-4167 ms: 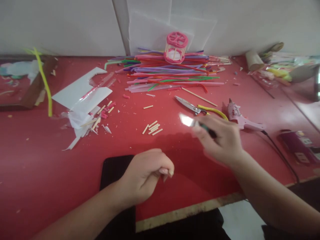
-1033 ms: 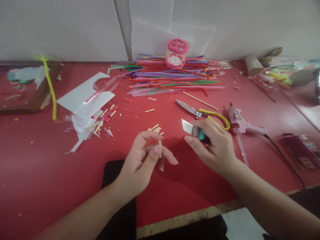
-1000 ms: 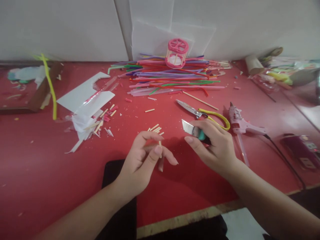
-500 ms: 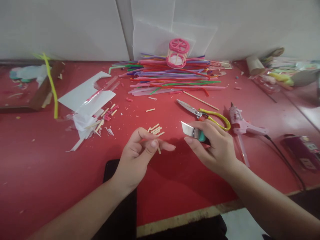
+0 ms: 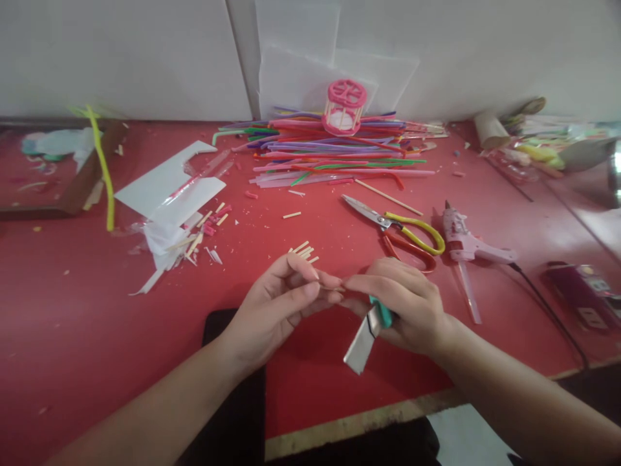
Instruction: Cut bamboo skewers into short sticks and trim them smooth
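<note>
My left hand [image 5: 279,304] pinches a thin wooden stick [image 5: 331,288] between thumb and fingers. The fingertips of my right hand [image 5: 405,307] meet the stick's other end. A utility knife [image 5: 363,333] with a teal body is gripped in my right hand, its wide blade pointing down and toward me. Just beyond my left fingers lies a small pile of cut wooden sticks [image 5: 305,251]. One more short stick [image 5: 292,215] lies farther back on the red table. How much of the held stick is covered by my fingers I cannot tell.
Scissors [image 5: 373,213] and a pink glue gun [image 5: 466,243] lie to the right. Pipe cleaners [image 5: 334,152] are heaped at the back beneath a pink cage-like piece [image 5: 346,107]. White board scraps [image 5: 169,188] lie left. A black phone-like object [image 5: 218,323] sits under my left wrist.
My right hand has moved left and slightly down to meet my left fingers. The knife blade has swung from pointing left to pointing down. The stick has turned nearly level.
</note>
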Available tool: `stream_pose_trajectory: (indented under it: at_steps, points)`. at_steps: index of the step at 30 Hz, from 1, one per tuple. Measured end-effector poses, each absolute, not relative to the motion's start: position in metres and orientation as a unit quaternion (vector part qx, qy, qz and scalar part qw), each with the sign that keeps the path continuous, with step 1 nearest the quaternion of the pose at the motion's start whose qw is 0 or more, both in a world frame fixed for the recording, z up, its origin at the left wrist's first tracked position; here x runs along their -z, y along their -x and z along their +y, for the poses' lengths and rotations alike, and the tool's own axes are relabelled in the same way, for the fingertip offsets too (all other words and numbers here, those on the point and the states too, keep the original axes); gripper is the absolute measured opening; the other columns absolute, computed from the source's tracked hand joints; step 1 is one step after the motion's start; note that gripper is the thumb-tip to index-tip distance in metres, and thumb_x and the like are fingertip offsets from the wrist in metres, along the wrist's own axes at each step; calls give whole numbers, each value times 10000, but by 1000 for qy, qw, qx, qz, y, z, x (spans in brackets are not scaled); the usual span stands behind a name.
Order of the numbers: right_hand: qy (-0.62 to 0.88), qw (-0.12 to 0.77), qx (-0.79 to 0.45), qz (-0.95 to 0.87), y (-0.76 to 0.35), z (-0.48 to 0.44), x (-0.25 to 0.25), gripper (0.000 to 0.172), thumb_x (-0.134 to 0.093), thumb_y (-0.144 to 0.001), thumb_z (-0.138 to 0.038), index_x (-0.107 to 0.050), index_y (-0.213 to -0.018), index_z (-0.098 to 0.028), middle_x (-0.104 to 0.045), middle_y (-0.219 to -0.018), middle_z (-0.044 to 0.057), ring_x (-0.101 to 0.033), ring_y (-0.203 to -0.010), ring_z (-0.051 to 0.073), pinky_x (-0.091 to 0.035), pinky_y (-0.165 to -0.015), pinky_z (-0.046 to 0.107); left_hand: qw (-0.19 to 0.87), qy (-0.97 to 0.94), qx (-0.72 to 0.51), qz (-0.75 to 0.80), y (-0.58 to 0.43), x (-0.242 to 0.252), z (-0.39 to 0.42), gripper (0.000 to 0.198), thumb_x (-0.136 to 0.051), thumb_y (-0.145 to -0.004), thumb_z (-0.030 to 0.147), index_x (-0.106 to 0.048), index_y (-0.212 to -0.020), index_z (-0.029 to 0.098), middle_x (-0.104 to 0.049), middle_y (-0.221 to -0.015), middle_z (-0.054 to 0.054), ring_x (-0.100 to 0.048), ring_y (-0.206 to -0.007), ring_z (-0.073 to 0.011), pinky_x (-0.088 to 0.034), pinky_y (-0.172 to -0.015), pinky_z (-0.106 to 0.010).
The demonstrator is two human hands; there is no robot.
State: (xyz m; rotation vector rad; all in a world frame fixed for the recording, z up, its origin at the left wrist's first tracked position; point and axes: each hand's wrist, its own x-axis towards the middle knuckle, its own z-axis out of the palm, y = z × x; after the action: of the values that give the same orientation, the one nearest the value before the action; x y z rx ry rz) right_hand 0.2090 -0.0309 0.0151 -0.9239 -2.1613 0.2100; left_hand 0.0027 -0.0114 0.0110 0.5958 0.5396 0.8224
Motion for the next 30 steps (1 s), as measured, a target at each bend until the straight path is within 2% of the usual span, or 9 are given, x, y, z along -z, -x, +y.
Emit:
stream_pose_trajectory:
  at_steps: [3, 6, 11, 17, 20, 25, 30]
  points:
    - [328, 383, -97, -858, -209, -31, -13, 115, -585, -900, -130, -613, -1011, -144, -623, -725, 32, -558, -648, 146, -456, -605, 298, 833, -311, -376, 260, -2, -9, -12, 78, -688, -890, 235, -629, -869, 188, -773, -862, 7, -734, -791, -102, -586, -787, -198]
    - [307, 380, -97, -867, -212, -30, -12, 102, -557, -913, -131, -619, -992, -150, -643, -734, 35, -546, -641, 145, -443, -596, 301, 811, -367, -366, 272, -3, -4, -12, 66, -681, -894, 202, -618, -875, 201, -741, -786, 46, -709, -746, -67, -566, -766, -163]
    - [301, 386, -98, -867, -213, -29, -15, 102, -549, -910, -129, -631, -970, -144, -633, -719, 37, -557, -646, 150, -449, -595, 301, 772, -442, -340, 305, -5, -2, -15, 145, -722, -839, 142, -620, -906, 220, -704, -834, 57, -693, -775, -68, -550, -759, -162]
    - [316, 382, -71, -865, -211, -29, -18, 101, -618, -890, -157, -626, -987, -132, -629, -717, 38, -560, -639, 145, -457, -599, 297, 681, -545, -331, 360, -8, -4, -20, 156, -638, -847, 81, -676, -931, 207, -711, -879, 15, -677, -838, -104, -540, -781, -191]
    - [359, 379, -54, -851, -213, -29, -19, 184, -657, -877, -238, -612, -1027, -141, -617, -718, 34, -548, -629, 147, -466, -598, 300, 643, -565, -340, 390, -6, -5, -19, 145, -644, -863, 141, -678, -985, 212, -709, -924, -5, -668, -865, -132, -537, -782, -222]
    - [348, 370, -57, -859, -214, -31, -19, 197, -639, -871, -232, -584, -1051, -175, -604, -718, 20, -555, -633, 156, -474, -602, 304, 614, -593, -365, 372, -2, -9, -18, 86, -595, -926, 228, -679, -946, 221, -703, -912, -16, -646, -842, -143, -519, -788, -237]
    - [353, 343, -61, -869, -211, -32, -14, 270, -559, -924, -396, -565, -1063, -164, -609, -745, 34, -552, -659, 168, -464, -631, 313, 616, -609, -364, 343, -2, -9, -20, 123, -552, -955, 276, -655, -962, 210, -662, -902, -32, -604, -824, -155, -490, -766, -246]
